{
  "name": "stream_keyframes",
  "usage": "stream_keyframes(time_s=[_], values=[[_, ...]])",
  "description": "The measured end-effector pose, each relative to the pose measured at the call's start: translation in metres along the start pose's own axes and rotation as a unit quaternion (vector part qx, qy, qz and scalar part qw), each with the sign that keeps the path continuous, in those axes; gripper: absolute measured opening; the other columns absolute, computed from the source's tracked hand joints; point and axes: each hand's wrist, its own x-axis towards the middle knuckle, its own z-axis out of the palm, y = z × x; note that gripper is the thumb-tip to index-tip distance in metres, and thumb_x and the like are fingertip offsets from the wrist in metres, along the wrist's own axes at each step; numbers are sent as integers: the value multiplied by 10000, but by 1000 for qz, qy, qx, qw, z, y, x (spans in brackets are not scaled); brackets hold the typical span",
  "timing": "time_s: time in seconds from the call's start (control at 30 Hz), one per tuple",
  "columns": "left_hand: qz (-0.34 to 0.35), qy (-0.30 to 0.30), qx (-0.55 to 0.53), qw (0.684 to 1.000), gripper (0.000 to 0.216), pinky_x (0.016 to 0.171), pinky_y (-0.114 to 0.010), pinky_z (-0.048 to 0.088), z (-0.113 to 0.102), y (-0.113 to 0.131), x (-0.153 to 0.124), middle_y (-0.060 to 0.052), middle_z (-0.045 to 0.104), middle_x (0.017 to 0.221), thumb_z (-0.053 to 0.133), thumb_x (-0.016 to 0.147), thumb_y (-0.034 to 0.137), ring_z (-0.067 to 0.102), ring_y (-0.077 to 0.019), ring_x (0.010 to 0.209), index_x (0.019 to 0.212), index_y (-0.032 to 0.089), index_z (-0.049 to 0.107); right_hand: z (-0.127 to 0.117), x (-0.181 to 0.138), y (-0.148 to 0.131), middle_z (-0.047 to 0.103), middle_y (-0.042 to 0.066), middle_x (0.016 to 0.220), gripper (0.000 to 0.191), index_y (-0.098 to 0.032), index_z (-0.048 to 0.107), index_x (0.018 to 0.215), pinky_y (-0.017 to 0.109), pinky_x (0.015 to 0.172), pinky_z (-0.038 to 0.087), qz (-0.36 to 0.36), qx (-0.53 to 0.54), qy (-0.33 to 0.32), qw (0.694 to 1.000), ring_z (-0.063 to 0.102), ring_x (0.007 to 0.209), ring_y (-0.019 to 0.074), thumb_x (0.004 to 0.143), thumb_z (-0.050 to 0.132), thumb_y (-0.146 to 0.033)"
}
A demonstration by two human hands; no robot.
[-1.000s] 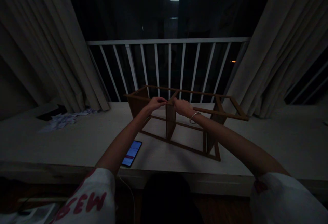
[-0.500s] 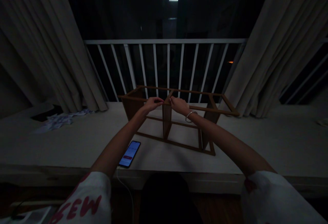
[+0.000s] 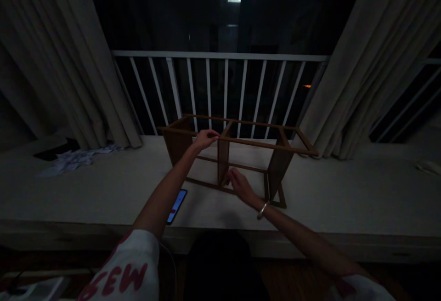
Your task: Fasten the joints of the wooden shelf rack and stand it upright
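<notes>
A brown wooden shelf rack [image 3: 223, 162] lies on its side on the pale ledge, its boards standing upright between long rails. My left hand [image 3: 207, 139] is at the upper front rail, fingers and thumb closed at the joint with the middle board. Lower down, my right hand [image 3: 240, 185] is near the bottom of that board, just to its right. Its fingers are curled together; anything small between them is too dark to make out. A bracelet [image 3: 263, 210] circles my right wrist. Partly behind my left forearm lies a lit phone [image 3: 178, 205].
The pale ledge [image 3: 327, 200] runs across the view below a white railing [image 3: 220, 56] and a dark window. Curtains [image 3: 99, 85] hang on both sides. Crumpled papers [image 3: 72, 159] lie at the left. A cable [image 3: 171, 257] hangs over the front edge.
My right hand has left the upper rail and moved down to the lower part of the middle board. My left hand has stayed at the joint. My left forearm now covers more of the phone.
</notes>
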Motion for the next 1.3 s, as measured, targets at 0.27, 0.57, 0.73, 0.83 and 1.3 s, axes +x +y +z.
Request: stream_keyframes(time_s=[0.27, 0.57, 0.73, 0.83, 1.3], values=[[2, 0, 27, 1000, 256, 699, -265, 419, -3, -1, 1, -43, 637, 804, 572, 654, 306, 552, -146, 765, 848, 152, 639, 71, -113, 129, 605, 55, 761, 247, -166, 638, 737, 285, 746, 370, 158, -112, -4, 981, 535, 778, 163, 792, 447, -313], [-5, 4, -8, 1000, 256, 706, -269, 426, 1, 1, 0, -46, 633, 820, 575, 644, 296, 555, -146, 768, 845, 147, 629, 74, -105, 140, 608, 49, 768, 133, -186, 623, 750, 292, 719, 375, 182, -167, 20, 969, 533, 768, 178, 738, 504, -245], [-10, 8, 0, 1000, 252, 725, -273, 422, 2, 3, -2, -44, 633, 831, 573, 643, 305, 555, -150, 776, 836, 154, 632, 78, -105, 138, 590, 51, 787, 71, -193, 596, 725, 324, 773, 363, 112, -191, 9, 975, 512, 826, 193, 735, 531, -218], [2, 14, 13, 1000, 244, 773, -279, 409, 3, 0, 0, -40, 631, 861, 568, 647, 307, 549, -154, 823, 833, 164, 636, 78, -103, 133, 585, 54, 799, 78, -191, 593, 737, 327, 776, 362, 111, -201, 0, 973, 507, 840, 194, 749, 519, -211], [0, 14, 7, 1000, 255, 745, -275, 421, 1, 6, -4, -38, 634, 831, 575, 643, 323, 555, -155, 797, 837, 167, 632, -22, -93, 57, 536, 104, 1045, 315, -193, 453, 1125, 382, 842, 349, 11, -307, 35, 951, 471, 982, 225, 850, 333, -287]])
